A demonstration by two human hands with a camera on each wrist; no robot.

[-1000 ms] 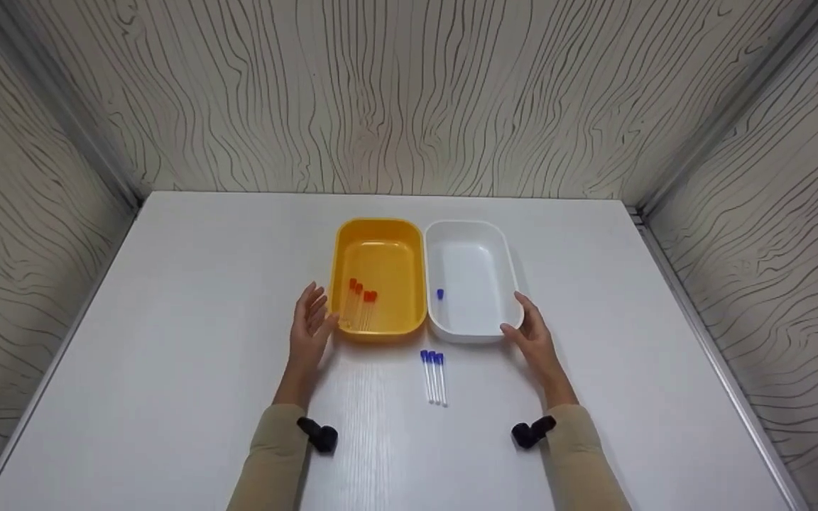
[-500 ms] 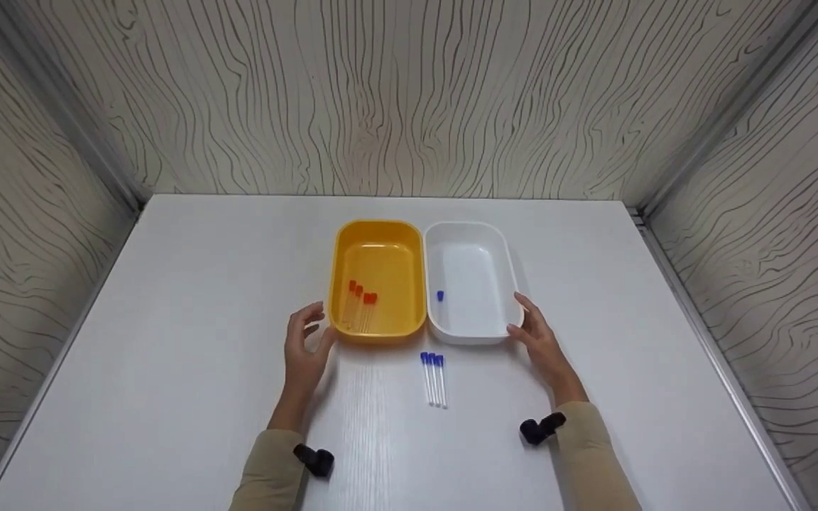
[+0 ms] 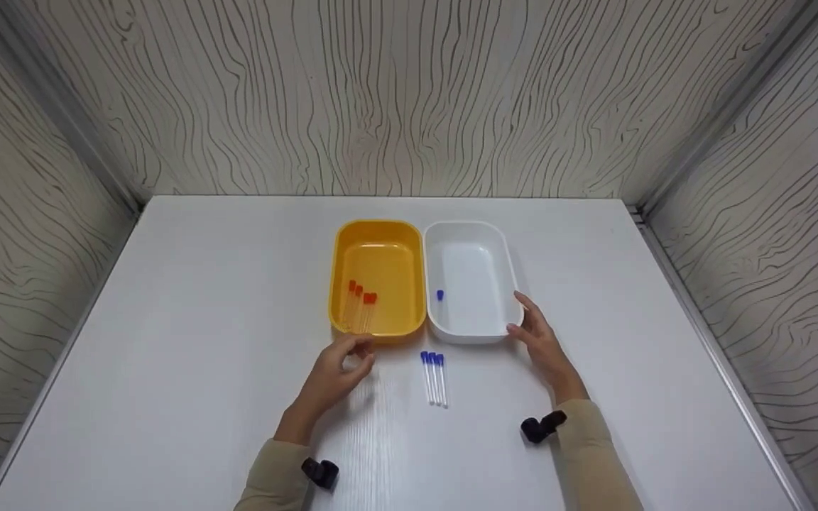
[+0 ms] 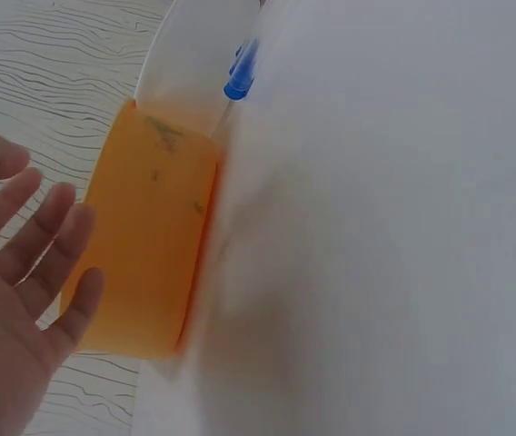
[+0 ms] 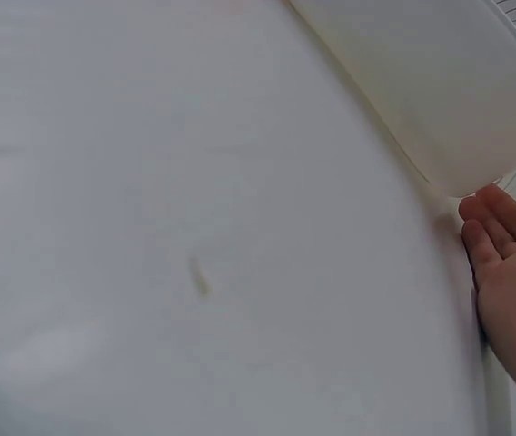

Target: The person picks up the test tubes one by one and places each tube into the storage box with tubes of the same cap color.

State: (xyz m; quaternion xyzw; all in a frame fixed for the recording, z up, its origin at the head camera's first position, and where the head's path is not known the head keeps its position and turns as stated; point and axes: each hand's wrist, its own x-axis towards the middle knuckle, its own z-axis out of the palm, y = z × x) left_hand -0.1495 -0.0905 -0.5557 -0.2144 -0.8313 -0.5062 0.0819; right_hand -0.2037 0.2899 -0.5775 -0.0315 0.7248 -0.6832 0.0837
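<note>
My left hand (image 3: 338,370) hovers near the front edge of the yellow bin (image 3: 400,312), thumb and fingers loosely bent, holding nothing. The left wrist view shows its spread fingers (image 4: 54,245) in front of the bin's wall. At the white bin's (image 3: 476,338) front right corner, my right hand (image 3: 540,341) holds on, thumb at the front rim and fingers along the right side. Three thin clear tubes with blue caps (image 3: 432,359) lie side by side on the table before the bins. Several red-capped tubes (image 3: 359,291) lie in the yellow bin, and one blue-capped tube (image 3: 440,294) in the white bin.
Both bins stand side by side on a white table (image 3: 203,319). Wood-patterned panels (image 3: 373,99) enclose the table at the back and both sides. A small black camera is strapped to each wrist.
My left hand has left the yellow bin's left side and come round, rightward and nearer, to its front. The right hand stays at the white bin's corner; bins and tubes look unmoved.
</note>
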